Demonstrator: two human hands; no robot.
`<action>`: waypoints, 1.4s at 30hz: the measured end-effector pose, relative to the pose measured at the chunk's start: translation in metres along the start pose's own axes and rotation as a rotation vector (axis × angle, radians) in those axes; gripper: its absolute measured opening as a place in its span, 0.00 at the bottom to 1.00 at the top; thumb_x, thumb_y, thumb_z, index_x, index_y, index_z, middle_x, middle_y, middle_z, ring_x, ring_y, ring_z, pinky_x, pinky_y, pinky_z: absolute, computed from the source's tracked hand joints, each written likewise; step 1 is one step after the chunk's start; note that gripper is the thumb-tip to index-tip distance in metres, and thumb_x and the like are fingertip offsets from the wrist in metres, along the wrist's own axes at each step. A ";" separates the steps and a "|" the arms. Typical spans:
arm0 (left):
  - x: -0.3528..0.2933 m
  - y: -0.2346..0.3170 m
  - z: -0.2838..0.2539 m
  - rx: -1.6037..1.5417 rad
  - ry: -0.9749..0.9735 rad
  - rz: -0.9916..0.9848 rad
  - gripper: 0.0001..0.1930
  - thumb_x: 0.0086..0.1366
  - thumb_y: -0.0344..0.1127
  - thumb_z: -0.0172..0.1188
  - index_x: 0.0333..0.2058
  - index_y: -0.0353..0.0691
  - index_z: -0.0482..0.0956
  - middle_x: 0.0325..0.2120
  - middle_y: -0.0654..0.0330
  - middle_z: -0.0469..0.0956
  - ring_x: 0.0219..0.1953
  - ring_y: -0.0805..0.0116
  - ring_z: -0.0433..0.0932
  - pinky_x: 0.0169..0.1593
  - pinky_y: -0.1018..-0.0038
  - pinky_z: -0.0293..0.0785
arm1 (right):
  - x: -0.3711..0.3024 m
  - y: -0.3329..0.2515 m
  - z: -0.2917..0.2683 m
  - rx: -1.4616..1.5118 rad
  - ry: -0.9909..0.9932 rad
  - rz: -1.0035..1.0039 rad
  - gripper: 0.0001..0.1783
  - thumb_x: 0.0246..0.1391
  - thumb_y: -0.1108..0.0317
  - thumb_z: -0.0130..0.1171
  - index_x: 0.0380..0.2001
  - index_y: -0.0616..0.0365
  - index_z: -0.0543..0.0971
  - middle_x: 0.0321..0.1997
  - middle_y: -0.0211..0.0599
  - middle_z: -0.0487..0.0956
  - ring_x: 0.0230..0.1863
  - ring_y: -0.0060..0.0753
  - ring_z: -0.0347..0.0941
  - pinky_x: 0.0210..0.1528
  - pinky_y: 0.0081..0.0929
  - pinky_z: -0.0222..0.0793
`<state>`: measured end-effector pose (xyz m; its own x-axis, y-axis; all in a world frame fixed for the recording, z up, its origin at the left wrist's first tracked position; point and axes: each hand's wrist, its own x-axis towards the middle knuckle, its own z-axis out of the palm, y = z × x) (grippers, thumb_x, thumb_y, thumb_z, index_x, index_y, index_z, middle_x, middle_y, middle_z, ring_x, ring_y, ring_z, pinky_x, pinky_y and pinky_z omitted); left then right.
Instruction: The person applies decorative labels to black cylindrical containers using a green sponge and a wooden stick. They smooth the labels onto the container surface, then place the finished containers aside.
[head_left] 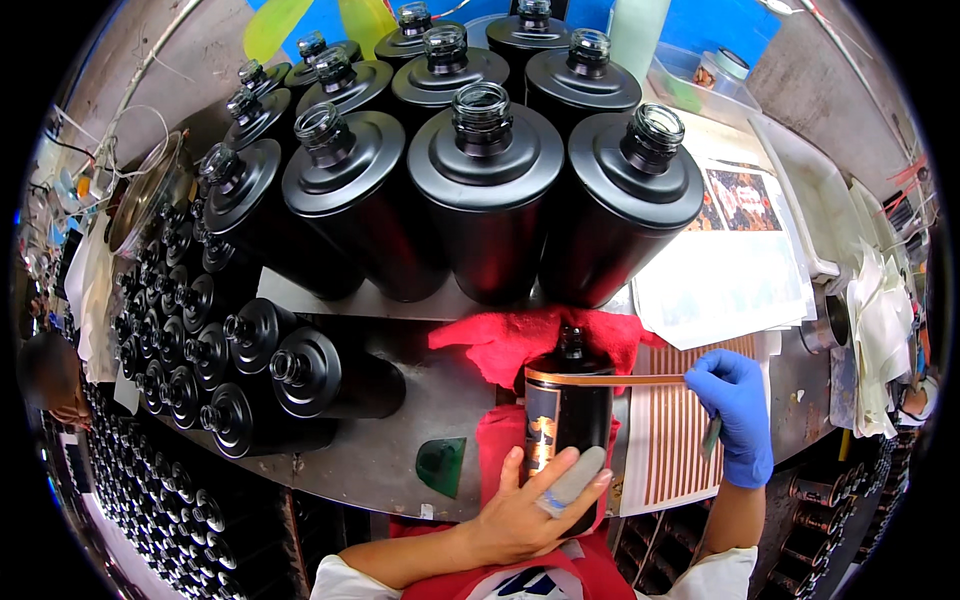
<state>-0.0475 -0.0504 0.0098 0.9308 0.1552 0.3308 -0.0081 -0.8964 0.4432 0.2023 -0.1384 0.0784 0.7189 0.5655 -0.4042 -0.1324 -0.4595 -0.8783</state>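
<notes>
A black glass bottle lies on a red cloth in front of me, its neck pointing away. A gold picture label shows on its left side. My left hand grips the bottle's lower end from above, with a grey cover on one finger. My right hand, in a blue glove, pinches the end of a narrow copper-coloured strip. The strip runs straight left, its other end lying across the bottle below the shoulder. A small dark green flat piece sticks out below the right hand's fingers.
Several black bottles stand on a raised shelf at the back; others are on the left. A sheet of copper strips lies under my right hand. Left of the cloth is a dark green flat piece. White papers lie back right.
</notes>
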 end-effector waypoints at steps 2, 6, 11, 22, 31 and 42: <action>-0.010 -0.011 0.003 -0.183 0.011 -0.024 0.34 0.53 0.53 0.58 0.57 0.43 0.66 0.55 0.45 0.64 0.60 0.47 0.58 0.57 0.40 0.48 | 0.006 0.011 0.005 -0.003 -0.031 -0.009 0.07 0.42 0.69 0.65 0.23 0.62 0.79 0.20 0.26 0.75 0.24 0.15 0.66 0.29 0.16 0.60; -0.045 -0.044 0.034 -0.809 0.101 -0.139 0.57 0.41 0.56 0.71 0.63 0.37 0.46 0.55 0.23 0.49 0.57 0.26 0.54 0.56 0.39 0.50 | 0.007 -0.003 0.042 0.009 -0.118 -0.029 0.08 0.43 0.69 0.65 0.24 0.63 0.80 0.21 0.27 0.75 0.26 0.15 0.67 0.30 0.15 0.61; -0.032 -0.025 -0.010 -0.375 0.122 -0.212 0.52 0.43 0.63 0.66 0.61 0.40 0.56 0.54 0.29 0.56 0.58 0.35 0.57 0.59 0.42 0.46 | 0.008 -0.007 0.051 0.102 -0.182 -0.012 0.08 0.44 0.69 0.64 0.25 0.64 0.80 0.22 0.27 0.76 0.27 0.15 0.67 0.31 0.16 0.61; -0.024 -0.034 0.012 -0.458 0.082 0.010 0.55 0.42 0.60 0.69 0.59 0.31 0.50 0.54 0.22 0.50 0.53 0.21 0.56 0.56 0.39 0.52 | 0.002 -0.010 0.068 0.061 -0.232 -0.075 0.11 0.48 0.65 0.64 0.28 0.64 0.79 0.25 0.28 0.75 0.26 0.13 0.67 0.28 0.14 0.62; -0.005 -0.003 -0.006 -0.061 0.051 -0.083 0.36 0.53 0.64 0.56 0.53 0.45 0.71 0.52 0.53 0.68 0.58 0.45 0.57 0.61 0.41 0.39 | 0.004 -0.015 0.068 0.004 -0.224 -0.071 0.11 0.47 0.65 0.65 0.26 0.63 0.79 0.22 0.24 0.73 0.24 0.11 0.64 0.26 0.12 0.61; -0.030 -0.043 0.003 -0.793 0.047 -0.100 0.58 0.52 0.59 0.61 0.62 0.29 0.30 0.61 0.31 0.40 0.65 0.38 0.43 0.64 0.53 0.40 | 0.007 -0.007 0.056 0.089 -0.161 0.006 0.09 0.46 0.66 0.64 0.24 0.62 0.78 0.21 0.25 0.74 0.24 0.12 0.66 0.29 0.13 0.62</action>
<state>-0.0741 -0.0181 -0.0222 0.9246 0.2528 0.2849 -0.1989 -0.3174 0.9272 0.1705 -0.0932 0.0673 0.6001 0.6688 -0.4388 -0.2016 -0.4045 -0.8921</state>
